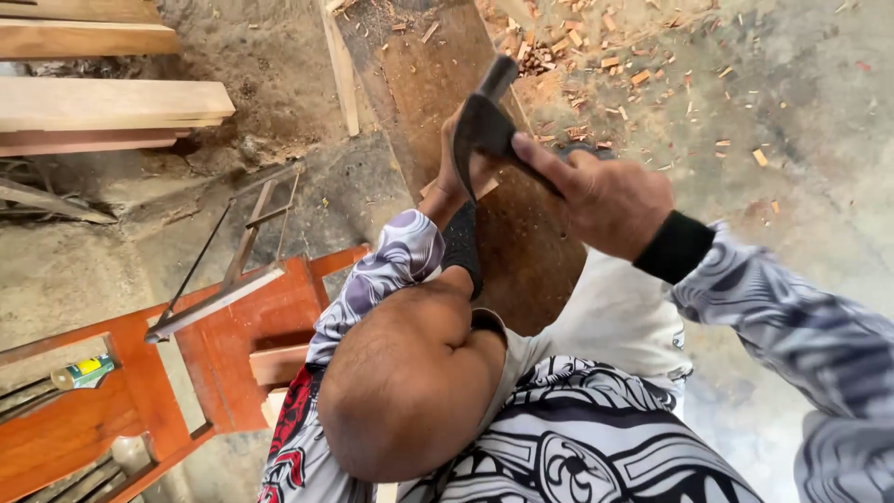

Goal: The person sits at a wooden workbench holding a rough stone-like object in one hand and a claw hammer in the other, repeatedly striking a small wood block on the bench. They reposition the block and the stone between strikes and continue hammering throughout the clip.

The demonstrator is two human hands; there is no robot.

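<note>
My right hand (pixel 605 196) grips the handle of a dark claw hammer (pixel 481 129), with the head raised over a long brown board (pixel 521 251) on the ground. My left hand (pixel 451 172) sits just behind the hammer head and is mostly hidden by it. It seems to pinch a small pale piece of wood (pixel 486 189) against the board. Patterned sleeves with dark cuffs cover both arms. My bent bare knee (pixel 410 382) fills the foreground below the hands.
Pale planks (pixel 102 102) are stacked at the top left. A frame saw (pixel 233 247) lies across a red-orange wooden frame (pixel 233 345), with a small green and yellow tube (pixel 84 371) beside it. Wood chips (pixel 596 56) litter the concrete. A thin slat (pixel 342 70) lies by the board.
</note>
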